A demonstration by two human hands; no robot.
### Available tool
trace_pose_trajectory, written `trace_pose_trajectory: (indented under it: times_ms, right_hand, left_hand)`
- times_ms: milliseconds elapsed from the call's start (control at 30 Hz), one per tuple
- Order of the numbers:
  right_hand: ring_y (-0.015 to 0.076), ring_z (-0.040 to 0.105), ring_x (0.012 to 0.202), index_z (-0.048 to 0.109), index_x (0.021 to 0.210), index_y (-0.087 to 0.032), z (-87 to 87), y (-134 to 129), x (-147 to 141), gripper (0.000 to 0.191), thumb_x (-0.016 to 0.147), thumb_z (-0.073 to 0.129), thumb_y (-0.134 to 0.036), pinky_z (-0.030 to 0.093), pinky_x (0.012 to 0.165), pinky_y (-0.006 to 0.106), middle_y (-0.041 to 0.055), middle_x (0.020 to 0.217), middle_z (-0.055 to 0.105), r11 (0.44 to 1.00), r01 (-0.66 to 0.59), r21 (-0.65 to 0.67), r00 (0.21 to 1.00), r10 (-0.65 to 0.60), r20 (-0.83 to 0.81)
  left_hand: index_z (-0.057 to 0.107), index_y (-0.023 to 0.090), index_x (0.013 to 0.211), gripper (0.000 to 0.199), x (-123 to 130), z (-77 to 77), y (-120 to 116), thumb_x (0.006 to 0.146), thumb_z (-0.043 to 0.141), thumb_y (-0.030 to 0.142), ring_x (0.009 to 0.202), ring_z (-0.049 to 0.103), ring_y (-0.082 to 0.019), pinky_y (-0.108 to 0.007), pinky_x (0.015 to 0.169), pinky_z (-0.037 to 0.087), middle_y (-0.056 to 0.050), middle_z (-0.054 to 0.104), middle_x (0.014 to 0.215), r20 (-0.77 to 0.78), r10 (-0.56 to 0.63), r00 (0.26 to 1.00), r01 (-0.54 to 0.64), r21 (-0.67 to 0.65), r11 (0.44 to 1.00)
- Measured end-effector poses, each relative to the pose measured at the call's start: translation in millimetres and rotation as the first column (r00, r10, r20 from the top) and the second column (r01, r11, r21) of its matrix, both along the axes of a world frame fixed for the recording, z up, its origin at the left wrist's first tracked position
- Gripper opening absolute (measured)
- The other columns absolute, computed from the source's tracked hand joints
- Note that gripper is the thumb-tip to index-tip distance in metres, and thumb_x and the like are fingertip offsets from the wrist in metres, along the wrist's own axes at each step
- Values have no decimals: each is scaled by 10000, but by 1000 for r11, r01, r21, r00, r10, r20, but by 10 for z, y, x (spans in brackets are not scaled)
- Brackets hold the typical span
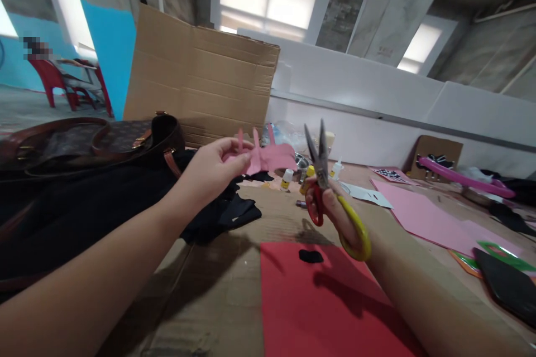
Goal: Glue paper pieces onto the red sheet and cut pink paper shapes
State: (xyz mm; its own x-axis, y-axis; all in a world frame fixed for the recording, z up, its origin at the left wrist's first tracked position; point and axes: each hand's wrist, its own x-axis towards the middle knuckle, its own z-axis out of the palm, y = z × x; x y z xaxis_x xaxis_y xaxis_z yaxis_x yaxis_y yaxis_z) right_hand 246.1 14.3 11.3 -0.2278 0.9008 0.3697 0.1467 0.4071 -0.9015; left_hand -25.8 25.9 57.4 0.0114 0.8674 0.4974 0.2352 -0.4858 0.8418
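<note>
A pink cut-out piece (272,157) with narrow upright strips is pinched between the thumb and fingers of my left hand (221,164). To its right, my right hand (335,209) holds scissors (320,164) by their red and yellow handles, blades pointing up and slightly apart. The blades do not touch the pink piece. Below the scissors lies a red sheet (310,307) with a small black piece (310,256) near its far edge.
Black scraps (240,212) and a brown handbag (117,142) are at the left. Small bottles (287,178) stand beyond my hands. Pink sheets (427,215) and a black flat object (506,281) lie right. A cardboard panel (205,78) stands behind; a person sits far left.
</note>
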Motion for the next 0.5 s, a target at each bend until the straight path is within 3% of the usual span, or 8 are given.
trace_pose_trajectory:
  times_ms: [67,167,367,433,500]
  right_hand:
    - [158,529,696,540,1187,-243,7,0,-7,470,921,566,-631,473,580,280,16,892,554,999,-12,-37,989,6,-145]
    - [168,561,724,575,1117,-250,32,-34,-31,397,894,644,-571,509,614,284,11,873,581,995,-41,-93,979,21,-203]
    - [180,582,711,603,979,-261,94,-179,-183,247,792,758,-304,531,606,296,6,878,617,983,-60,-176,980,24,-198]
    - [157,546,593,612,973,-257,105,-227,-247,242,779,753,-291,520,539,299,-2,828,616,962,-108,-251,963,38,-267]
    - [169,581,591,616,1031,-257,104,-247,-288,271,793,734,-309,545,544,323,9,869,649,948,-136,-287,951,44,-306]
  left_hand:
    - [739,195,1019,272,71,-74,0,821,713,380,837,694,-192,-259,759,529,-38,768,948,-107,-110,988,104,-56,993]
    - [733,209,1025,249,200,-184,-44,853,674,379,909,717,-218,-290,824,547,-44,772,1015,-187,-230,955,216,-94,972]
    - [731,216,1045,263,322,-249,-121,855,682,391,1045,703,-236,-296,930,530,-46,766,1112,-166,-293,942,275,-123,954]
    - [727,223,1091,296,325,-231,-126,857,683,400,1072,695,-238,-302,948,523,-48,758,1146,-149,-299,942,281,-134,950]
    - [699,220,1175,391,323,-207,-132,843,699,426,1056,699,-248,-320,933,531,-60,751,1158,-162,-271,949,243,-172,955]
